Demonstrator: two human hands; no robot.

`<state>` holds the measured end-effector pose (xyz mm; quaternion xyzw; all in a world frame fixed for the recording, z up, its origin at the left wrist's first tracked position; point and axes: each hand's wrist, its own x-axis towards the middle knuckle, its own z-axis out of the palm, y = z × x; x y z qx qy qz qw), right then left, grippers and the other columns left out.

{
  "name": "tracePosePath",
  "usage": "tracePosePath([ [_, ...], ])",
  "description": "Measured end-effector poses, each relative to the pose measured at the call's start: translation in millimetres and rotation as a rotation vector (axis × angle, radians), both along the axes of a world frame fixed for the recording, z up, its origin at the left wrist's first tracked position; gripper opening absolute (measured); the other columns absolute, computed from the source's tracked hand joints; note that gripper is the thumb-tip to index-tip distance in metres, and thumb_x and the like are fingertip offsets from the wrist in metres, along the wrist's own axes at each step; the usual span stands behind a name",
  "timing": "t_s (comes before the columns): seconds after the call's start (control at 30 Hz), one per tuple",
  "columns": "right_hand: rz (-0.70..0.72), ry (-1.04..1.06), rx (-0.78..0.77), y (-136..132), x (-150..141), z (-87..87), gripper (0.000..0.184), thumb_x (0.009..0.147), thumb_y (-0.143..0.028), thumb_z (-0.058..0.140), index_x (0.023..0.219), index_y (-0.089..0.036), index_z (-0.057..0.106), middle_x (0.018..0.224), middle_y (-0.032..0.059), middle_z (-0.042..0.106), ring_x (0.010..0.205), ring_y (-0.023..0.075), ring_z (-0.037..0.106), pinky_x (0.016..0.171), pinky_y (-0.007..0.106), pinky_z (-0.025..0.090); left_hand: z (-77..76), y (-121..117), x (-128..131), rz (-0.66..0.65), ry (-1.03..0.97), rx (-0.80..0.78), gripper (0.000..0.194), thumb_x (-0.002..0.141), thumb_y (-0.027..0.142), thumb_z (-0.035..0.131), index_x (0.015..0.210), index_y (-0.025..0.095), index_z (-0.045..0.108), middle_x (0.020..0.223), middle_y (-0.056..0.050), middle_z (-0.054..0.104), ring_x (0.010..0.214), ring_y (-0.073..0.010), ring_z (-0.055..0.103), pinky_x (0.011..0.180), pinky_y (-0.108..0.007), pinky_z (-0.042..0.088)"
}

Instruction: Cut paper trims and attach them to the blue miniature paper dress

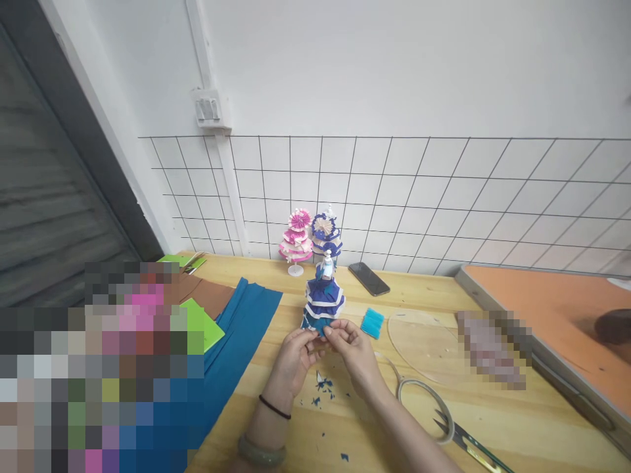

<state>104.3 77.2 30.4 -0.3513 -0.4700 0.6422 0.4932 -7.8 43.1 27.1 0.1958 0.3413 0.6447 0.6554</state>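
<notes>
A miniature dress (324, 297) on a small white dress form stands in front of me, with dark blue ruffles edged in white and a teal-blue piece (318, 324) at its hem. My left hand (297, 355) is closed, pinching the hem from the left side. From the right, the closed fingers of my right hand (353, 349) pinch that same lower edge, close to the left fingertips. Behind stand a pink-and-white miniature dress (296, 246) on a white stand and another blue-and-white one (324, 228), partly hidden.
Blue cloth (246, 328) and a green sheet (210, 328) lie left. At the right are a phone (369, 279), a turquoise bundle (373, 323), a clear disc (424, 341), a roll of tape (425, 407) and scissors (473, 443). Blue scraps (323, 384) are scattered in front.
</notes>
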Motion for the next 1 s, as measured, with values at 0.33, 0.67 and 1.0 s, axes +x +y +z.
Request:
tracePosePath([
  [0.33,-0.019,-0.026,-0.056,3,15,-6.8,0.027,0.068,-0.043,0.063,0.063,-0.017,0.058,0.057,0.0007,0.062,0.047,0.0114,0.05,0.046,0.021,0.037,-1.6,1,-1,-0.013,-0.001,-0.042,0.006,0.066,0.011,0.056,0.071,0.013,0.058,0.079,-0.008,0.066,0.074,-0.0171,0.061,0.064,-0.027,0.044],
  [0.67,-0.13,-0.047,0.053,27,37,27.6,0.022,0.071,-0.038,0.062,0.067,-0.017,0.057,0.062,0.0011,0.062,0.05,0.0104,0.048,0.05,0.022,0.036,-6.4,4,-1,0.027,-0.006,-0.109,0.012,0.064,0.004,0.053,0.069,0.014,0.054,0.073,-0.006,0.064,0.068,-0.0147,0.061,0.059,-0.025,0.044],
  [1.0,-0.183,-0.033,0.084,54,34,64.9,0.019,0.064,-0.03,0.068,0.076,-0.019,0.059,0.064,-0.002,0.061,0.056,0.0095,0.052,0.052,0.02,0.037,-6.7,5,1,0.061,-0.062,-0.066,0.009,0.064,0.008,0.057,0.069,0.014,0.054,0.075,-0.006,0.063,0.07,-0.0154,0.06,0.061,-0.026,0.044],
])
